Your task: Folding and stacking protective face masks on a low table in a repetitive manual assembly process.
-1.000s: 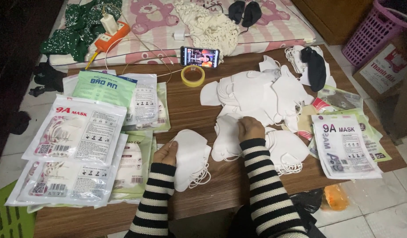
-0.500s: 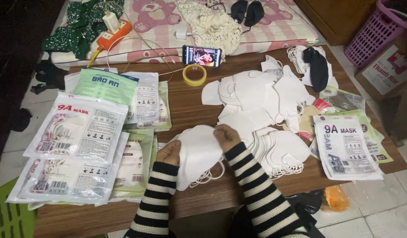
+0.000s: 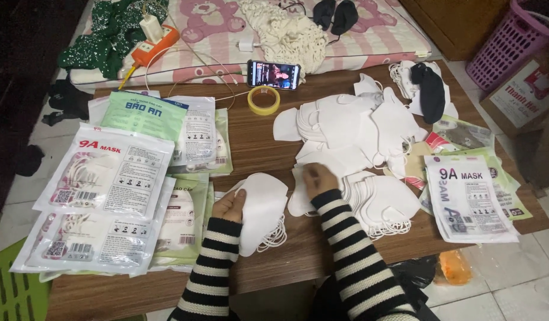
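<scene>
We record a low wooden table seen from above, its near edge running past our striped sleeves and its far edge butting against a pink bedspread. Our left hand lies flat, fingers together, along the left edge of a small stack of white masks at near centre; we cannot tell whether it grips or merely steadies the stack. Our right hand, fingers curled together, presses on the near edge of the loose mask heap, which spreads from centre toward the far right. Between the two piles we note only a narrow strip of bare wood. Open room: a bare band of tabletop runs from the stack toward the far edge, ending at a roll of yellow tape and a phone with a lit screen. Left side: sealed mask packets overlap in layers and overhang the left edge. Right side: further mask packets lie fanned at the right edge, with a black mask at the far right corner. Beyond the table, a pink laundry basket stands far right on a pale tiled floor.
</scene>
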